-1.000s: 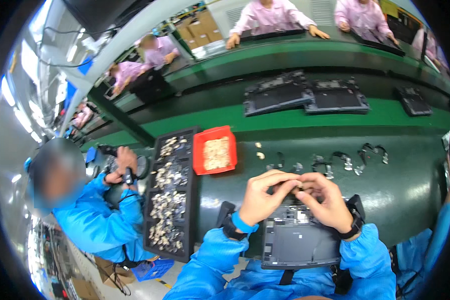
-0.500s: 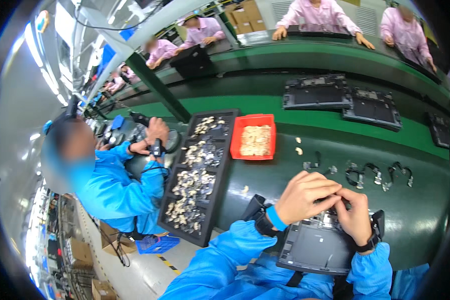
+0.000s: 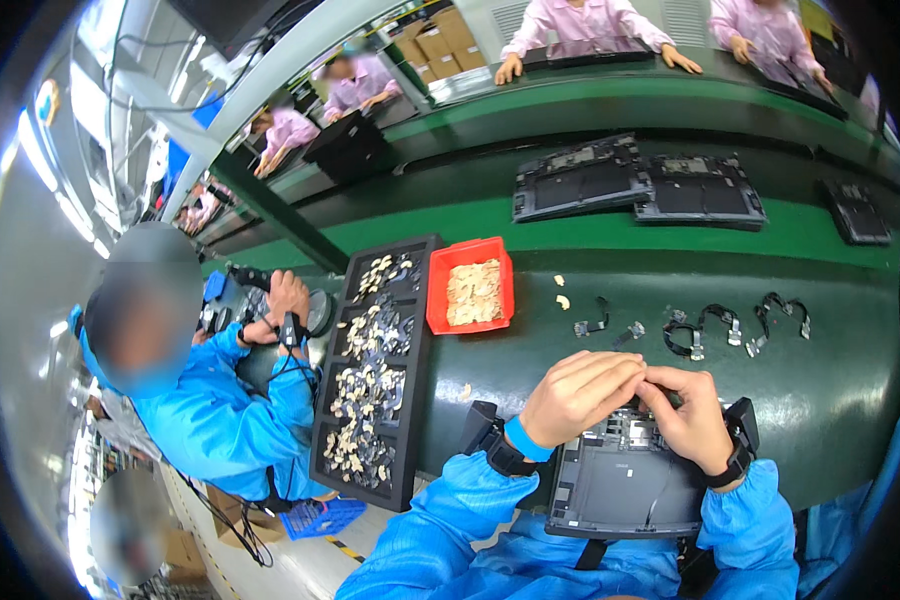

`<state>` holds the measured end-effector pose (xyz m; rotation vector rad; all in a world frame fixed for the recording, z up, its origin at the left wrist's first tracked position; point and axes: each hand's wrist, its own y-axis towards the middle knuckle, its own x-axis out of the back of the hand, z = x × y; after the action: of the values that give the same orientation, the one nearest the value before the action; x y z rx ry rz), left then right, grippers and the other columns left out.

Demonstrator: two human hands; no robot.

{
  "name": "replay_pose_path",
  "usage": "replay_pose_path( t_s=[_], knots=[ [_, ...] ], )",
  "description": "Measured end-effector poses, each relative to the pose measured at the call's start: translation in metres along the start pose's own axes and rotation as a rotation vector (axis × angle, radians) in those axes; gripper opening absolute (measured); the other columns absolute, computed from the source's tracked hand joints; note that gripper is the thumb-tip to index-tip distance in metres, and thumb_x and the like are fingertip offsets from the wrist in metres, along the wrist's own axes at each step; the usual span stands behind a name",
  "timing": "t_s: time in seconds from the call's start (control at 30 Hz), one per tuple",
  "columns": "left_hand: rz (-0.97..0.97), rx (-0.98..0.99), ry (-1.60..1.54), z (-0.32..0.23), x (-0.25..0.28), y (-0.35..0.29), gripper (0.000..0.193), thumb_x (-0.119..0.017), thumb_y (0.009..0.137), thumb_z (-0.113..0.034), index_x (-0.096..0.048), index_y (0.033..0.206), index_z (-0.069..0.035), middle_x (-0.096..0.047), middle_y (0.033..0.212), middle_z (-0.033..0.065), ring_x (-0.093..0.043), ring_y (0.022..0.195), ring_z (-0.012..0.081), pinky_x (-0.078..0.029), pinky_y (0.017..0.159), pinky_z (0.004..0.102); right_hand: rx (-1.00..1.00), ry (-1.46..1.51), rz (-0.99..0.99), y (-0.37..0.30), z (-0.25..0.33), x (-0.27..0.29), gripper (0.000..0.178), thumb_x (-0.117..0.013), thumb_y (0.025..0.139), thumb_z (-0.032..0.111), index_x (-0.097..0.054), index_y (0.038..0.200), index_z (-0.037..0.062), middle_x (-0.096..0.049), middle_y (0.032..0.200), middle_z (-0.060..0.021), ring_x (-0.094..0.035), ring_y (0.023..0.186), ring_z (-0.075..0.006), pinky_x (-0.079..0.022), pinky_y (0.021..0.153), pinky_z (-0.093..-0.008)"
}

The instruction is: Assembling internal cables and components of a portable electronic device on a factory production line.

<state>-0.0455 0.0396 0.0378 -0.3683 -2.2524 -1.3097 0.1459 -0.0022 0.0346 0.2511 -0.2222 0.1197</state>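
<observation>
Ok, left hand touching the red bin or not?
Apart. The head view shows a plain strip of bare green tabletop between the left hand and the red bin.

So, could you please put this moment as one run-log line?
left hand, right hand: close together over dark casing | grip: contents unclear | red bin: right of black tray | cables: beyond hands

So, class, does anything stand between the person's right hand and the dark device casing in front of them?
Nothing visible does: the right hand is over the far right part of the dark device casing. The loose cables lie farther off, beyond it. Whether the hand pinches something small cannot be made out.
</observation>
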Motion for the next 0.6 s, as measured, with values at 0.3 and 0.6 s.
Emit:
replay_pose_path(
  t_s=[0.3,0.6],
  knots=[
    [-0.202,0.277,0.304,0.022,0.049,0.001,0.008,-0.071,0.089,-0.002,-0.072,0.096,-0.004,-0.073,0.093,0.011,-0.072,0.083,0.0272,-0.057,0.071,0.0357,-0.073,-0.03,-0.001,-0.007,0.003,0.006,0.017,-0.066,0.094,0.007,-0.075,0.107,0.0,-0.076,0.088,-0.015,-0.071,0.065,-0.0229,-0.05,0.056,-0.0315],
    [-0.068,0.667,-0.051,-0.012,0.043,0.017,0.02,-0.066,0.1,-0.01,-0.074,0.108,0.006,-0.076,0.093,0.0104,-0.07,0.084,0.013,-0.055,0.077,0.0254,0.45,-0.391,-0.253,0.006,-0.01,-0.002,0.036,-0.069,0.082,0.004,-0.07,0.118,0.0009,-0.07,0.106,-0.0105,-0.065,0.094,-0.0284,-0.051,0.082,-0.0389]
  ],
)
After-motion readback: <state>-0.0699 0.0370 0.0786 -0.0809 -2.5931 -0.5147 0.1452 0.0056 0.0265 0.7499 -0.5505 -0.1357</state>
